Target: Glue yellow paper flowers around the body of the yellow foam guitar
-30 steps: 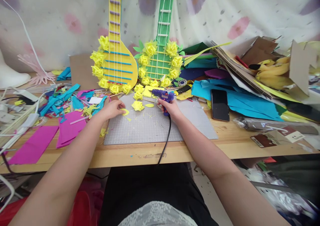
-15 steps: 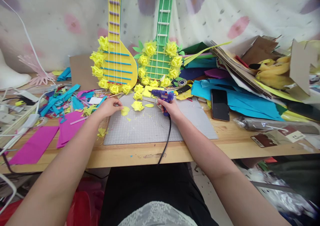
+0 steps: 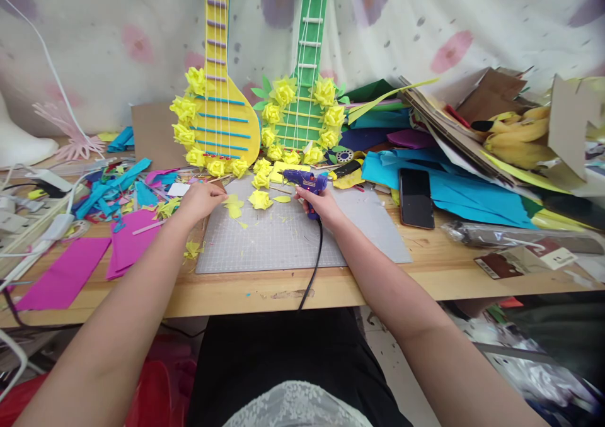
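My right hand point(image 3: 321, 205) is wrapped round a purple hot glue gun point(image 3: 304, 178), its nozzle pointing left over the grey cutting mat point(image 3: 265, 244). A black cord runs from its grip down past the table edge. At the mat's left side, my left hand point(image 3: 204, 200) is closed in a pinch at a yellow paper petal point(image 3: 230, 199). Another petal point(image 3: 235, 211) lies just below it. Between my hands are a yellow paper rose point(image 3: 260, 199) and a loose yellow petal point(image 3: 282, 199). Behind stand a yellow paper guitar point(image 3: 222, 128) and a green one point(image 3: 299, 121), both trimmed with yellow roses.
Magenta paper sheets point(image 3: 66, 273) and coloured scraps point(image 3: 137, 194) cover the left side. A phone point(image 3: 416, 198) lies right of the mat, beside blue paper point(image 3: 472, 191) and stacked cardboard point(image 3: 454, 125). White cables and a power strip point(image 3: 28, 232) run along the far left.
My left hand has shifted slightly left and up, and the yellow petal at its fingertips has moved away from the one below. The glue gun has moved slightly left, its nozzle a little raised.
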Demonstrator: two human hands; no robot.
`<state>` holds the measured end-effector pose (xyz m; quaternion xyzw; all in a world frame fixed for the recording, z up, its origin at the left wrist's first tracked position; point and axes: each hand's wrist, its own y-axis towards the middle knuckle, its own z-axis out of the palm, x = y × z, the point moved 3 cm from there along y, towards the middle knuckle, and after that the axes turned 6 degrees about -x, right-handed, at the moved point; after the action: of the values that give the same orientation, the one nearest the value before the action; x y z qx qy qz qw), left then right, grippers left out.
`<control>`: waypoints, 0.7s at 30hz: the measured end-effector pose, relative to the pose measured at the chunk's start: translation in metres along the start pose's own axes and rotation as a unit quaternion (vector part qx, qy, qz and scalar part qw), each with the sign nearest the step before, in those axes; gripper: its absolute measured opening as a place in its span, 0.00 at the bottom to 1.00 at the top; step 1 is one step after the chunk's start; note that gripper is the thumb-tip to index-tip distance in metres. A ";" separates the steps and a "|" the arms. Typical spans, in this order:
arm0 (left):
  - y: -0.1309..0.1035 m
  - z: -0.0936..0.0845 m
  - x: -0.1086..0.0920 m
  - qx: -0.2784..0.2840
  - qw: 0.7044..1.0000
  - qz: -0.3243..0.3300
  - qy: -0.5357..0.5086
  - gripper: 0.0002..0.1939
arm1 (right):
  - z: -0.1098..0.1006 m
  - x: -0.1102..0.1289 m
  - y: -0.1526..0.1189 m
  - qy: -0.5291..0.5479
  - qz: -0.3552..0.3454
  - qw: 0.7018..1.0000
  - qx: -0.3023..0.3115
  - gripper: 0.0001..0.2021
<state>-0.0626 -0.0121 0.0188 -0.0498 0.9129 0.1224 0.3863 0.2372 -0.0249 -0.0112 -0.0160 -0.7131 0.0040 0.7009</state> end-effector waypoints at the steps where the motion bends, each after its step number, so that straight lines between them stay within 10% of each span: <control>1: -0.001 0.001 -0.002 0.008 0.999 0.022 0.029 0.06 | 0.000 0.000 0.000 0.001 -0.001 1.000 0.000 0.17; 7: -0.007 0.002 -0.016 -0.061 0.998 -0.019 0.011 0.08 | 0.000 0.002 -0.001 0.003 -0.011 1.000 0.008 0.17; 21: -0.019 0.027 -0.081 0.008 0.999 -0.037 0.019 0.08 | 0.009 0.005 -0.010 -0.068 -0.038 0.996 0.050 0.20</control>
<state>0.0159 -0.0234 0.0548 -0.0831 0.9186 0.0999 0.3732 0.2280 -0.0342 -0.0056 0.0460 -0.7581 0.0139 0.6504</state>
